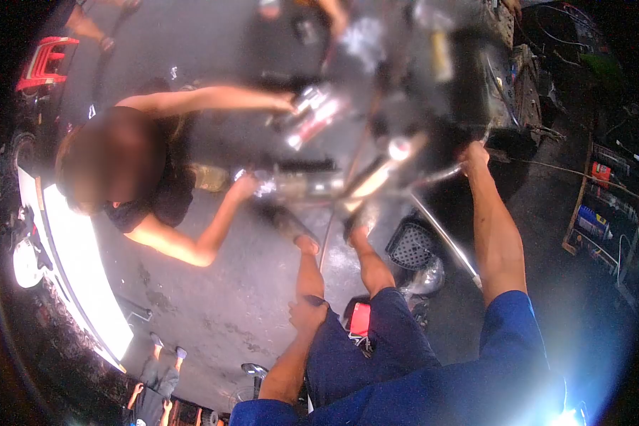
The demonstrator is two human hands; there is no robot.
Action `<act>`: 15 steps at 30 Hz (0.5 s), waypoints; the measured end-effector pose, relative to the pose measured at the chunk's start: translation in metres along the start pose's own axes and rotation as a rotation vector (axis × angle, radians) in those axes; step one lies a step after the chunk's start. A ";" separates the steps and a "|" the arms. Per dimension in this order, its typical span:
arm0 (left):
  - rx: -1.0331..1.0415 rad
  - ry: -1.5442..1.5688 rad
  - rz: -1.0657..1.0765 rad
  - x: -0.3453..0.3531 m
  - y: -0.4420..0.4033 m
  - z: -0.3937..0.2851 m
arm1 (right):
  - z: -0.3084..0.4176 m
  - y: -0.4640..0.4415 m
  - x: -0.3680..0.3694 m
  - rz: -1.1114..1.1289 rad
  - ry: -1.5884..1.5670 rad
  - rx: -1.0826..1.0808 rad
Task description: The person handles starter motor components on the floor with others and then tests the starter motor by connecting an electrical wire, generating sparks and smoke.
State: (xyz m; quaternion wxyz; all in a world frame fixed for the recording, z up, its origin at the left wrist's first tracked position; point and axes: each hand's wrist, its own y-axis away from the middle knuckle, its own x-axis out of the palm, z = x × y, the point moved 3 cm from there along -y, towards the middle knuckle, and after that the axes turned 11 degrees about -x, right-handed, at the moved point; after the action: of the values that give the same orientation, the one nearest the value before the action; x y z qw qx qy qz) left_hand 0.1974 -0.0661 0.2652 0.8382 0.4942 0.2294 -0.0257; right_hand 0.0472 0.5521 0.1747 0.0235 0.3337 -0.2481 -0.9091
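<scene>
My right hand [474,157] is closed around the end of a thin metal bar [440,174] at the right of a blurred metal assembly [319,183]. What the bar belongs to cannot be made out. My left hand [307,312] rests on my knee, holding nothing. Across from me, another person's lower hand [245,186] is at the left end of the assembly. That person's upper hand [287,103] reaches to a shiny metal part [316,117], smeared by motion.
A black perforated basket [410,245] sits on the floor near my feet, with a metal rod [447,241] slanting past it. On the right stands a rack [582,192] of bottles and cans. A red plastic stool [46,64] is at upper left. Another person's legs [165,369] show lower left.
</scene>
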 end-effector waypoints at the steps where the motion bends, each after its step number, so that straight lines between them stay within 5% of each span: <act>1: -0.002 -0.002 0.008 0.001 -0.001 0.000 | 0.000 -0.001 -0.001 0.012 0.030 0.005; 12: -0.031 -0.007 0.016 -0.007 0.003 -0.005 | 0.000 -0.003 -0.002 0.025 0.139 -0.018; 15: -0.043 -0.003 0.043 -0.009 0.005 -0.007 | -0.004 -0.001 0.001 -0.004 -0.036 0.000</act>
State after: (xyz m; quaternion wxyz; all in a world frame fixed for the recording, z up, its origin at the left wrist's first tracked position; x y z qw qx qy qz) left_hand 0.1883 -0.0597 0.2702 0.8492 0.4810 0.2180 -0.0033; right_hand 0.0489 0.5516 0.1713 0.0173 0.3178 -0.2478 -0.9150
